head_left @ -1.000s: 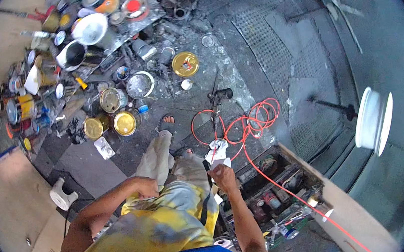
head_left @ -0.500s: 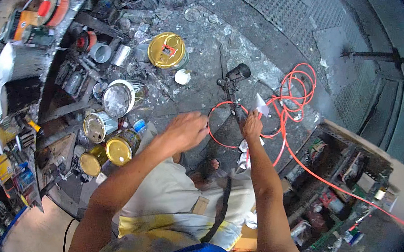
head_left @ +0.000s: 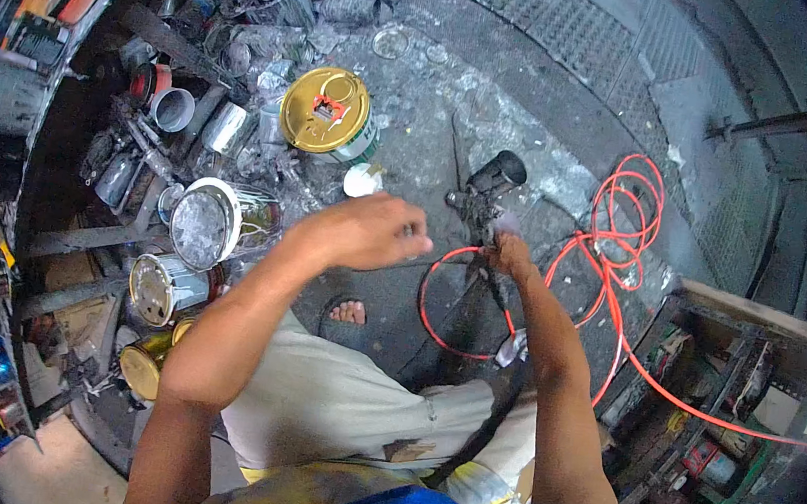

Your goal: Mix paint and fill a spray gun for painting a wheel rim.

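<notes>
Would judge the spray gun [head_left: 474, 208] stiff, fairly heavy toward its black cup [head_left: 499, 171], best taken by the handle, and place it near the orange hose [head_left: 610, 277] at the right hand's [head_left: 509, 255] bent fingers, cannot tell any grip there, and see the left hand [head_left: 366, 232] loosely curled, apparently around nothing.

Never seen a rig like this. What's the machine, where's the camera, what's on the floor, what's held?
No machine: just a person's two bare hands. A wide fisheye camera worn on the head looks down, so straight edges bend. On the dark floor are a gold-lidded can and loops of red hose. The right hand is at a dark tool with a round cup; its grip is hard to tell. The left hand shows nothing held.
</notes>
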Available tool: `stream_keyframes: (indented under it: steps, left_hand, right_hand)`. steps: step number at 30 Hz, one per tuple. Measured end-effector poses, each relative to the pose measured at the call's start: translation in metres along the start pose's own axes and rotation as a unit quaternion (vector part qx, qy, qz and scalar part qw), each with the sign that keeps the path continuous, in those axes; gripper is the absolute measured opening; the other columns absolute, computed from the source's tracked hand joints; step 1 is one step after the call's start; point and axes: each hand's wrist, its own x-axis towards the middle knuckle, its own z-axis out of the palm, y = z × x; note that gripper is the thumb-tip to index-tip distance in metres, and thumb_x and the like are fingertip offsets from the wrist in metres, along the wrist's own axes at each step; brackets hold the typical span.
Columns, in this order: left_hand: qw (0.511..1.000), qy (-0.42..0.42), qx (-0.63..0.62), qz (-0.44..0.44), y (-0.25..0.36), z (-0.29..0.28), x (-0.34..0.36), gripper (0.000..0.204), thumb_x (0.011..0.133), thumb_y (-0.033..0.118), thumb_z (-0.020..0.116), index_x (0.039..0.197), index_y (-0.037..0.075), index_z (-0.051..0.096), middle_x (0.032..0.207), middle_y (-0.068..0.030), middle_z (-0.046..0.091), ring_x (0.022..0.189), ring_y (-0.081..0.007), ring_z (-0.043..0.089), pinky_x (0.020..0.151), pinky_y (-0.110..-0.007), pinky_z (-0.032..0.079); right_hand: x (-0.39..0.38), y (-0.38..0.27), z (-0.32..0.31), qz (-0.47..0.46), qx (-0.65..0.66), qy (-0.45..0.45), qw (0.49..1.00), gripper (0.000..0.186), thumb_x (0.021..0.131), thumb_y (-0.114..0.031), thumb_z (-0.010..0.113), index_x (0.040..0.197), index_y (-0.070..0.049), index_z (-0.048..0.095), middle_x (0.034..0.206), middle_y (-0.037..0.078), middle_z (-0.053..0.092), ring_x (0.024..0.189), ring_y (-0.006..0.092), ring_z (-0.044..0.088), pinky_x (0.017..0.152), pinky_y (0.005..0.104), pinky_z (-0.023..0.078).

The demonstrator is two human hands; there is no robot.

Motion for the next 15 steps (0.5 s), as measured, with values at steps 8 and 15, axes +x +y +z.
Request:
stream_keyframes:
  steps: [8, 15]
  left_hand:
    - [0.979, 0.201, -0.014, 0.019, 0.014, -0.004, -0.055, 0.036, 0.099, 0.036, 0.063, 0.104, 0.000, 0.070, 0.086, -0.0148, 0.070, 0.079, -0.0222, 0.067, 0.073, -0.037, 0.052]
    - [0.918, 0.158, -0.363, -0.035, 0.062, 0.075, -0.024, 0.067, 0.100, 0.060, 0.051, 0.125, -0.001, 0.062, 0.114, -0.0133, 0.068, 0.103, -0.0225, 0.065, 0.088, -0.037, 0.053]
  right_hand:
    - [-0.007, 0.009, -0.084, -0.100, -0.114, -0.002, 0.988, 0.054, 0.087, -0.051, 0.069, 0.112, -0.003, 0.066, 0.111, 0.022, 0.068, 0.109, 0.0406, 0.064, 0.090, 0.0499, 0.052]
    - [-0.127, -0.052, -0.197, -0.140, -0.147, 0.124, 0.971, 0.041, 0.087, -0.038, 0.072, 0.102, 0.000, 0.067, 0.102, 0.021, 0.068, 0.089, 0.0422, 0.068, 0.078, 0.0505, 0.055]
